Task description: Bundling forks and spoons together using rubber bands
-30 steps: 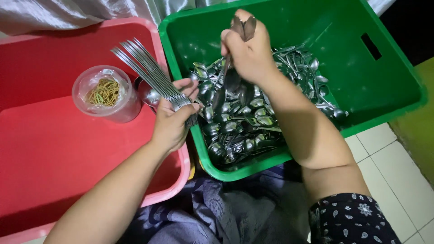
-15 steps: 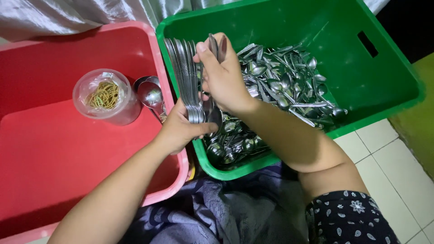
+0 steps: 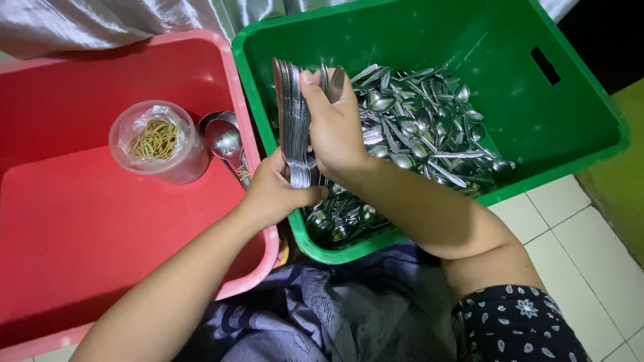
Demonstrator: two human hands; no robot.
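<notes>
A stacked bundle of metal spoons (image 3: 293,121) stands upright over the near left corner of a green plastic crate (image 3: 577,107). My left hand (image 3: 275,191) grips the bundle at its lower end, and my right hand (image 3: 333,127) clasps it from the right side. Several loose spoons (image 3: 422,134) lie heaped on the crate's floor behind and below my hands.
A red plastic tub (image 3: 80,221) sits to the left, holding a clear cup of rubber bands (image 3: 155,142) and a few spoons (image 3: 225,137). Grey cloth hangs behind both containers. Dark patterned fabric covers my lap; pale floor tiles (image 3: 583,234) lie at the right.
My left hand carried the fanned spoons from over the red tub to the green crate. My right hand came down from above the crate and closed on them, squaring them into one stack.
</notes>
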